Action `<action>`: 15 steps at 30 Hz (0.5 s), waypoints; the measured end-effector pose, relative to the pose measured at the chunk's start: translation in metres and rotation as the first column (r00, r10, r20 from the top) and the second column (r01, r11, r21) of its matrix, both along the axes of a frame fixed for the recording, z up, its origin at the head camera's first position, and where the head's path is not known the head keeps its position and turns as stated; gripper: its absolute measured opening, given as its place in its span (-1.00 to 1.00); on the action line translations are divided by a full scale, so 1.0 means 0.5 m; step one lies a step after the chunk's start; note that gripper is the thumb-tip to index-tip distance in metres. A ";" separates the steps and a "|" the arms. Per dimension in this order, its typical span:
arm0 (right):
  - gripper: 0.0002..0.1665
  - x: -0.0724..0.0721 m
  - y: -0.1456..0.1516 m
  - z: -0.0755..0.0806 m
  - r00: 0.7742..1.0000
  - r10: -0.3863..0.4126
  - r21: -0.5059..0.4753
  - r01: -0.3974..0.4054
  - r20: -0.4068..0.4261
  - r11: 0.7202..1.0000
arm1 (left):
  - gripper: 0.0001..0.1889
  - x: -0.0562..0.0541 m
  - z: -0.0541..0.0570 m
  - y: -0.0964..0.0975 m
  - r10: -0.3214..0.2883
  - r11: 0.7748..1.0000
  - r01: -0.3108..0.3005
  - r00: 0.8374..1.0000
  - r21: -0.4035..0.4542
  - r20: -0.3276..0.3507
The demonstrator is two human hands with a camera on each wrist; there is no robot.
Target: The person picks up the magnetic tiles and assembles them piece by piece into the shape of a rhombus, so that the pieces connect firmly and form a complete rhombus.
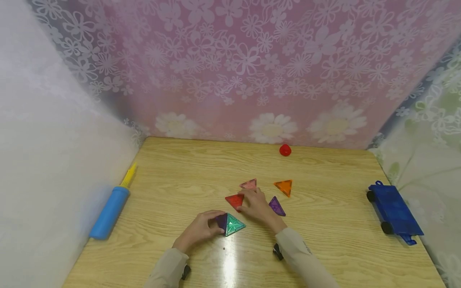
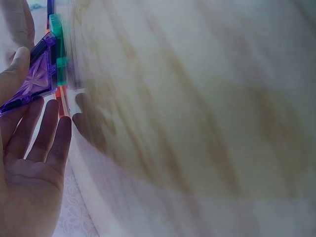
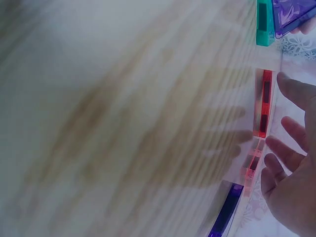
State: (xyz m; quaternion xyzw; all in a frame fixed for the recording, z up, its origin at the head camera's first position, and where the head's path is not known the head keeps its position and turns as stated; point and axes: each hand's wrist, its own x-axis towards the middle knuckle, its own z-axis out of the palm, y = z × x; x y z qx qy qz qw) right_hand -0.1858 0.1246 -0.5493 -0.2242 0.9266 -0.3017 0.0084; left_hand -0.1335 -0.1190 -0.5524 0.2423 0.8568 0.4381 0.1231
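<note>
My left hand (image 1: pixel 199 230) pinches a purple triangular magnetic tile (image 2: pixel 37 81) between thumb and fingers. The tile is tilted up against the edge of a green triangular tile (image 1: pixel 234 225) that lies on the table. My right hand (image 1: pixel 257 206) spans a red triangular tile (image 1: pixel 234 201), thumb at one corner and index finger at another; the hand covers part of it. Just beyond the right fingertips lies a pink triangular tile (image 1: pixel 249 184), partly hidden. A second purple tile (image 1: pixel 277 206) lies right of the right hand, with an orange tile (image 1: pixel 285 187) beyond it.
On the left edge of the wooden table (image 1: pixel 173 172) lies a blue pump (image 1: pixel 109 214) with a yellow nozzle. A small red object (image 1: pixel 285 150) sits near the back edge. At the right edge stands a blue toy wagon (image 1: pixel 396 210) with black wheels. Patterned curtains surround the table.
</note>
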 end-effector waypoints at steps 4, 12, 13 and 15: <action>-0.35 0.001 -0.002 -0.003 0.999 -0.023 0.019 0.022 0.043 1.000 | -0.46 0.000 0.001 0.000 0.003 1.000 -0.003 1.000 -0.006 0.007; -0.32 -0.002 -0.005 -0.008 0.995 -0.051 0.014 0.050 0.090 0.999 | -0.45 -0.001 0.003 0.001 0.007 1.000 -0.007 1.000 -0.015 0.017; -0.31 -0.002 -0.005 -0.008 0.994 -0.052 0.011 0.051 0.093 0.999 | -0.45 -0.001 0.003 0.001 0.006 1.000 -0.006 1.000 -0.015 0.018; -0.31 -0.001 -0.006 -0.008 0.994 -0.051 0.002 0.051 0.097 0.999 | -0.45 0.000 0.003 0.001 0.008 1.000 -0.008 1.000 -0.016 0.019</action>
